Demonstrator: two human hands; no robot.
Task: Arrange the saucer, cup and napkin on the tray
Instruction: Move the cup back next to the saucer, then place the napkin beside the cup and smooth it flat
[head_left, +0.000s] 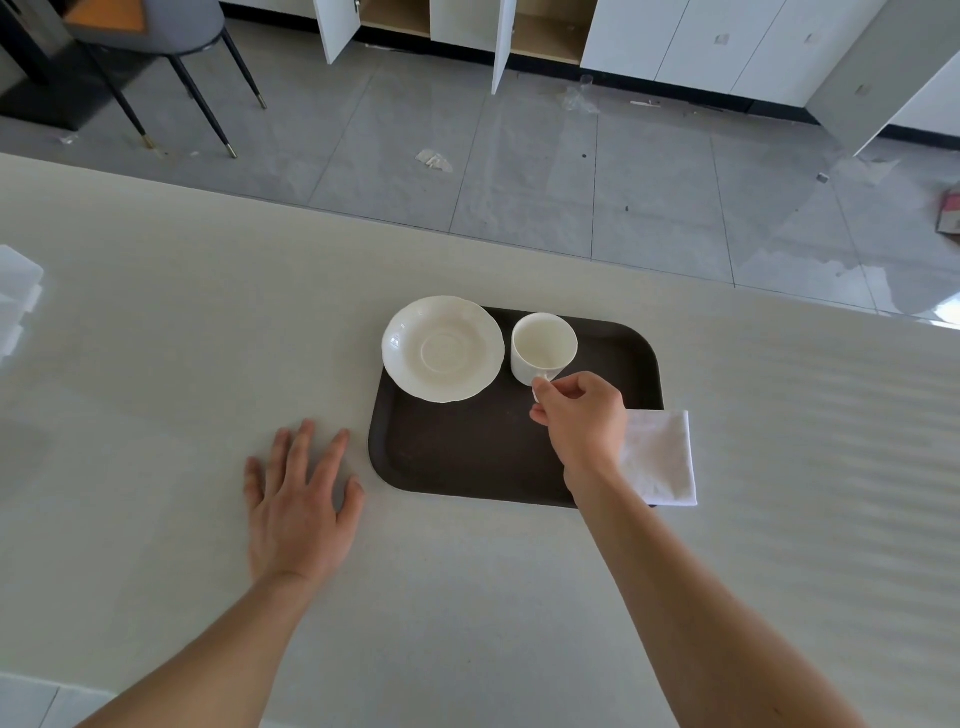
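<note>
Dark tray (467, 457) set on pale counter (156, 312). Saucer (443, 348) placed on tray's far left corner, rim overhanging tray edge. Cup (544, 345) stood upright on tray just right of saucer, almost touching it, seen empty. Cup handle pinched by right hand (582, 415), fingers curled around it. Napkin (660, 457) laid folded at tray's right edge, partly on tray, partly on counter, partly hidden by right wrist. Left hand (298, 501) laid flat on counter left of tray, fingers spread, nothing held
</note>
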